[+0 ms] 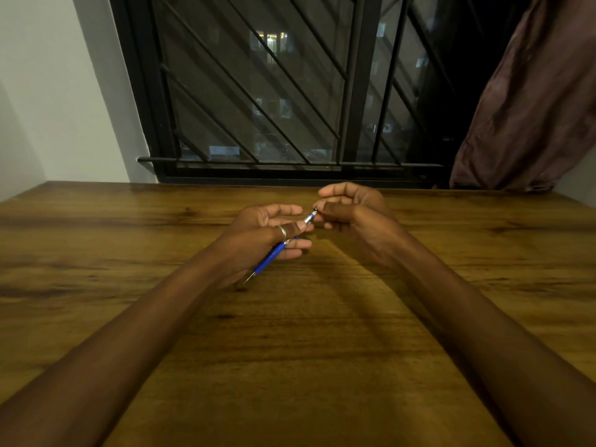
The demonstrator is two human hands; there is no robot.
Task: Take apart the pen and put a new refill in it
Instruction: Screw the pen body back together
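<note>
Nearest the camera, two bare forearms reached forward over the wooden table [96,240] and met above its middle. Between the hands, the blue pen [274,253] lay on a slant, its long axis running from lower left to upper right. Its thin metal end pointed down and back toward the person, jutting out below the left hand [261,233]; its silver-and-blue end pointed up and away toward the right hand [351,211]. The left hand was closed around the barrel, thumb pressed on top and fingers curled beneath, a silver ring [282,232] on that thumb. The right hand pinched the pen's far tip between thumb and fingertips, the other fingers loosely curled. The pen was held clear above the tabletop, not resting on it. Beyond the table's far edge stood a dark window with black diagonal bars [258,91], lit buildings showing through the glass. A brown curtain [532,108] hung at the right.
</note>
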